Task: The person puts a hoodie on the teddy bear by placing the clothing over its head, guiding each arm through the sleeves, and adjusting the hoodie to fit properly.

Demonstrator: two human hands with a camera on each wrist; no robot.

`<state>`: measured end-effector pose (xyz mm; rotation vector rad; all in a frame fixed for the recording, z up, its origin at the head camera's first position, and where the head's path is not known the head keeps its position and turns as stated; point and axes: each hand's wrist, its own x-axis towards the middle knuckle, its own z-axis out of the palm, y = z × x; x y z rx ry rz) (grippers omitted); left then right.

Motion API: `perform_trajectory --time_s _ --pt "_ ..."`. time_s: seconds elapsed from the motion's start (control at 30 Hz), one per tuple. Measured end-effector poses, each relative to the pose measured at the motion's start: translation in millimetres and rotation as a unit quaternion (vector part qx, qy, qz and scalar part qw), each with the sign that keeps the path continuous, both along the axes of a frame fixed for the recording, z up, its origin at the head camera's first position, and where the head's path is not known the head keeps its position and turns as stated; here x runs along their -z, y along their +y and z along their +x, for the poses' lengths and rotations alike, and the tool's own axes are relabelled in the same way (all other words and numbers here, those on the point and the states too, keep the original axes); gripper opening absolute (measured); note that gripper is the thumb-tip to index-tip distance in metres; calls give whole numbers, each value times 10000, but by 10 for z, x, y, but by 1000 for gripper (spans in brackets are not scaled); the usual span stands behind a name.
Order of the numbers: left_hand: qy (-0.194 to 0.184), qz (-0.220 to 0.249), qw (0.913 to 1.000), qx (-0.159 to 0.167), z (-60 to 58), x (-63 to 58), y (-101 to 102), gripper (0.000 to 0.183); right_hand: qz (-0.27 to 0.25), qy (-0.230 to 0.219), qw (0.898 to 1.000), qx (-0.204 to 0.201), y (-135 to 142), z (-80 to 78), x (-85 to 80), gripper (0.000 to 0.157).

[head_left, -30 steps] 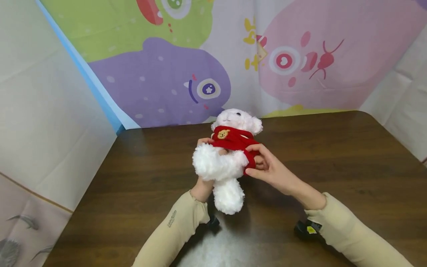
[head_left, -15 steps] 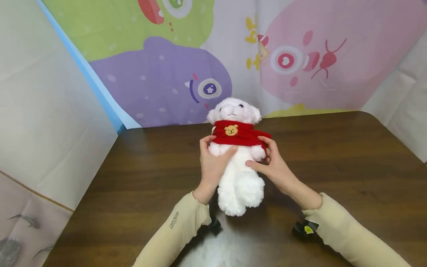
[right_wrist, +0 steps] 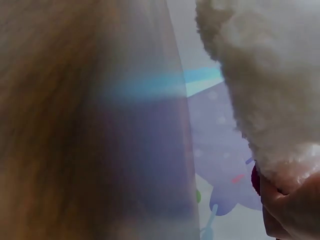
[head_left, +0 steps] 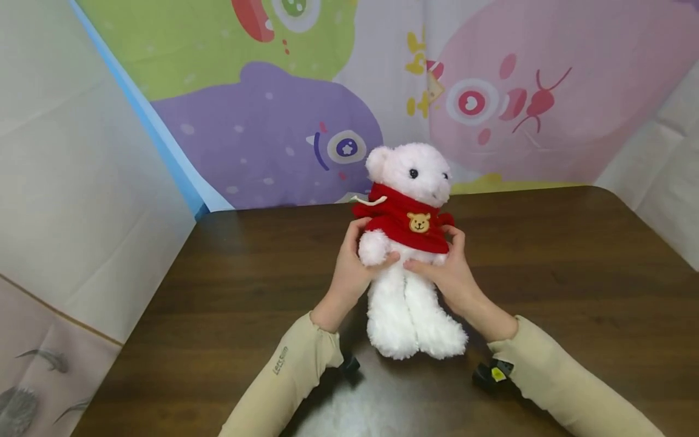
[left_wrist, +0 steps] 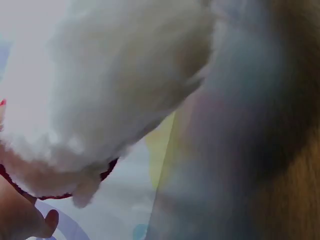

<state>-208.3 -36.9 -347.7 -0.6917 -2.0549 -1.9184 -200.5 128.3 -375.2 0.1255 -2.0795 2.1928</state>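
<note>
Both hands hold a white plush bear point(head_left: 401, 309) by its waist, upright above the table. It wears a red top point(head_left: 395, 212) with a tan bear-face patch point(head_left: 418, 223) and a pale cord point(head_left: 370, 201) at the neck. The left hand point(head_left: 352, 264) grips one side, its thumb across the belly and its fingers going behind. On the other side the right hand point(head_left: 453, 270) grips with its thumb on the belly. White fur point(left_wrist: 115, 85) fills much of the left wrist view; in the right wrist view fur point(right_wrist: 275, 85) covers the right side. Most fingertips are hidden behind the bear.
A dark brown wooden table point(head_left: 246, 291) lies below the bear. Behind it hangs a cartoon-printed cloth point(head_left: 262, 139), with pale sheets point(head_left: 98, 170) at the sides. Small black devices point(head_left: 486, 375) sit under the wrists.
The bear has swung from tilted back, legs toward the camera, to more upright, and has turned to face right. Both hands shifted their grip, and the left thumb now shows on its belly.
</note>
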Motion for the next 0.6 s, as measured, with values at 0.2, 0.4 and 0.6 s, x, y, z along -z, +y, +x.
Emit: perform_trajectory --time_s 0.2,0.4,0.6 --pt "1009 -632 9910 -618 97 -81 1 37 -50 306 9995 -35 28 6 7 63" --pt "1221 -793 9870 -674 124 -150 -7 10 -81 692 9974 171 82 -4 -24 57" --pt "15 -415 9951 896 -5 -153 -169 17 250 765 9948 628 155 -44 -52 60"
